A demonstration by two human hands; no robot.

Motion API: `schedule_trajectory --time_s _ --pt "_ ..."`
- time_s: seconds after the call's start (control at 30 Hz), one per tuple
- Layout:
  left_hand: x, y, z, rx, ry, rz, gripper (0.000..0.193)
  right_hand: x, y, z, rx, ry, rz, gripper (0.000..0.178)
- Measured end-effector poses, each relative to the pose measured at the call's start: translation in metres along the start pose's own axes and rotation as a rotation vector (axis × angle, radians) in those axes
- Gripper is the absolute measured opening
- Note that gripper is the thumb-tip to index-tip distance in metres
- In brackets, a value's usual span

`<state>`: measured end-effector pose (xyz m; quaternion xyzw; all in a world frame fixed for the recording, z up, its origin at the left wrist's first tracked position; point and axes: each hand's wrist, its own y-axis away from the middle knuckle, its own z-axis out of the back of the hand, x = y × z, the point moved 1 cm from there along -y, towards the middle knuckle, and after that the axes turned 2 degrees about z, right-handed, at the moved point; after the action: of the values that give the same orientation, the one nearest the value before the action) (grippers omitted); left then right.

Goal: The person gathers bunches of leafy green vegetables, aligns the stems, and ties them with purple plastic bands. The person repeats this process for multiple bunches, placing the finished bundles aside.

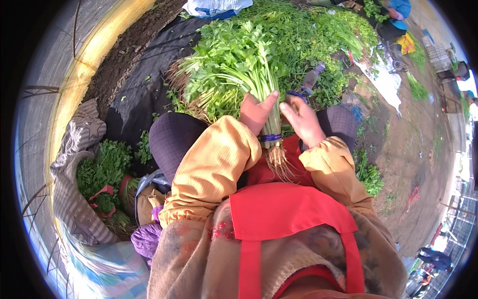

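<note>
A bunch of celery (273, 115) stands in front of my lap, its leaves pointing away and its pale roots (278, 158) toward me. A blue-purple tie (271, 137) wraps its stalks just above the roots. My left hand (256, 113) is closed round the stalks, thumb across the front. Beside the bunch on the right, my right hand (304, 122) has its thumb by the stalks and its fingers curled, partly hidden. A dark blue curved strip (297, 94) shows at those fingers; I cannot tell whether they hold it. Loose celery (209, 60) is heaped just beyond.
A clear plastic bottle (311, 79) lies on the greens past my right hand. Black ground sheet (144, 79) spreads to the left. A striped cloth (79, 199) surrounds tied greens (107, 169) at my left. White sheeting (383, 82) lies far right, near another person (393, 22).
</note>
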<state>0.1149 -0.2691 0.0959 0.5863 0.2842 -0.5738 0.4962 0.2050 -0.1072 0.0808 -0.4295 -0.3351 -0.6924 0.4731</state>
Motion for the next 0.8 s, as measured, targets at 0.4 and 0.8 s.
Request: schedule_trajectory --time_s 0.4,0.8 --pt "0.007 -0.016 0.017 -0.298 -0.343 -0.134 0.043 0.032 0.037 -0.014 0.320 -0.949 -0.595 0.033" --pt "0.011 -0.030 0.025 -0.374 -0.621 -0.219 0.023 0.022 0.066 -0.006 0.420 -0.941 -0.597 0.038"
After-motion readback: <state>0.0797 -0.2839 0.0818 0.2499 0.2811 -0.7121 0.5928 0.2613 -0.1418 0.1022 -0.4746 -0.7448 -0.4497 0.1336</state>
